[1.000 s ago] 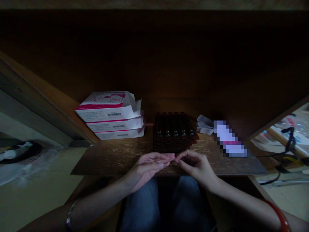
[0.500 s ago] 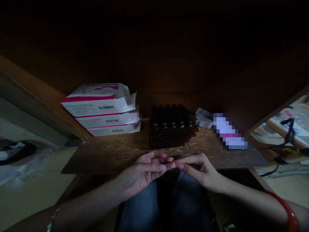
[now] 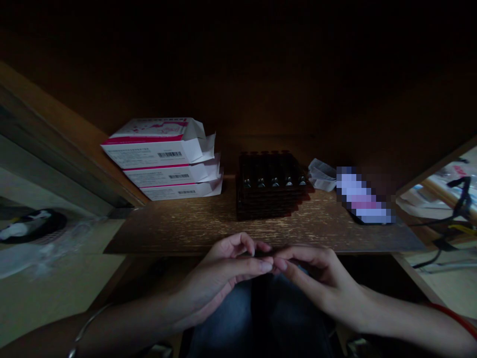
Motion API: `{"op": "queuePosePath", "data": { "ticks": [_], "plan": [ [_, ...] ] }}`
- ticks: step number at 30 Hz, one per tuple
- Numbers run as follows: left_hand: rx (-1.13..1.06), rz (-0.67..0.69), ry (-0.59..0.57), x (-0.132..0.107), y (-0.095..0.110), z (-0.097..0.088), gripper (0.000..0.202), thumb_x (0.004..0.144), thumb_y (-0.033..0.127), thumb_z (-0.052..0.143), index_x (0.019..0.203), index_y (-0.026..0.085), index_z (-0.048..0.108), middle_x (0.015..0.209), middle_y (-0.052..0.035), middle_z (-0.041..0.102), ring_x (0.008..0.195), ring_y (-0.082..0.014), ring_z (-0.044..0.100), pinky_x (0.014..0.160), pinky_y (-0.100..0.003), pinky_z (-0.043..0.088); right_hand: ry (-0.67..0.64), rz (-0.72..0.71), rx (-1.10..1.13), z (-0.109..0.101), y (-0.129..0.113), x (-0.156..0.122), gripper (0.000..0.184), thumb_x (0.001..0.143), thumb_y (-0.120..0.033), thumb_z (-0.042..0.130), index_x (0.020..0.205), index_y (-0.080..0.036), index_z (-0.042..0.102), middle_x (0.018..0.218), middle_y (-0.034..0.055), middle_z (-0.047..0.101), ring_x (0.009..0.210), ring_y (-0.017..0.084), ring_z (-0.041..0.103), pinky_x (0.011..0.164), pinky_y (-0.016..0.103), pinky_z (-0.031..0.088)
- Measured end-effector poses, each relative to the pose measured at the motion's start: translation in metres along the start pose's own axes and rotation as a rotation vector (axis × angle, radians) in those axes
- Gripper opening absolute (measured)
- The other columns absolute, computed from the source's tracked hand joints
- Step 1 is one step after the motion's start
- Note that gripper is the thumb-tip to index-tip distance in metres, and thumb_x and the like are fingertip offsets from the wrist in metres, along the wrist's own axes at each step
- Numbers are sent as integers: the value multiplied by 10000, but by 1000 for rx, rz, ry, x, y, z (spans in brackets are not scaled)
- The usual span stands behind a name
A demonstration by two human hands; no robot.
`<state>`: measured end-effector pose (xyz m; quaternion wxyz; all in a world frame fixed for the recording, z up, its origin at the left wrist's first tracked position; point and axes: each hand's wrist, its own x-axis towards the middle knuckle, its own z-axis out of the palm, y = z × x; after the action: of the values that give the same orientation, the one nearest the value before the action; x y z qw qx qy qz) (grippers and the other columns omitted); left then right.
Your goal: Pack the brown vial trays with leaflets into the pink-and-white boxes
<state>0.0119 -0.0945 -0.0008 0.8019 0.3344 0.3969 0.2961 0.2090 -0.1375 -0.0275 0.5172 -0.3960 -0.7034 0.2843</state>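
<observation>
Over our lap, at the near edge of the worktop point(image 3: 179, 233), our left hand point(image 3: 219, 278) and right hand point(image 3: 320, 281) meet fingertip to fingertip, each grip narrow with fingers curled; whether they pinch anything we cannot tell in the dim light. Just beyond them, mid-worktop, stands a dark stack of vial trays point(image 3: 274, 191). Far left lie three stacked white-and-pink boxes point(image 3: 167, 161); far right, crumpled paper point(image 3: 321, 175)

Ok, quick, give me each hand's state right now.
Left hand: fingers curled, tips meeting the other hand's; too dark to tell whether it pinches anything.
Right hand: fingers curled, tips at the same meeting point; cannot tell whether it holds anything.
</observation>
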Motion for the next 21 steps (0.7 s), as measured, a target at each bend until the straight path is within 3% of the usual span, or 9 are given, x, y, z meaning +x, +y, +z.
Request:
{"op": "queuePosePath", "data": {
  "ticks": [6,10,17,21],
  "plan": [
    [13,9,-25,-2,1,0,301,655,100,804,691,149,509,872,23,684,805,-73,668,719,-170,489,-40,-36,-22,-2,-2,-1,208,886,-188,653,1084,-235,612,965,14,746,864,120,738,771,173,598],
    [69,36,-24,-2,2,1,291,644,102,802,676,146,516,880,26,676,803,-70,647,716,-175,480,-118,-6,18,-2,-6,4,146,900,-155,617,1024,-227,642,884,-3,749,800,103,734,733,150,591],
    [136,61,-27,-4,3,2,270,667,122,794,688,146,527,920,23,670,801,-75,647,736,-194,477,-193,15,59,-4,-12,10,194,908,-137,583,1044,-230,687,868,2,761,775,115,733,714,170,597],
    [125,60,-27,-4,3,2,266,676,122,790,688,145,525,918,15,673,816,-80,655,745,-194,483,-148,-3,52,-5,-11,7,194,897,-144,605,1060,-232,660,890,5,756,780,115,734,716,175,601]
  ]
}}
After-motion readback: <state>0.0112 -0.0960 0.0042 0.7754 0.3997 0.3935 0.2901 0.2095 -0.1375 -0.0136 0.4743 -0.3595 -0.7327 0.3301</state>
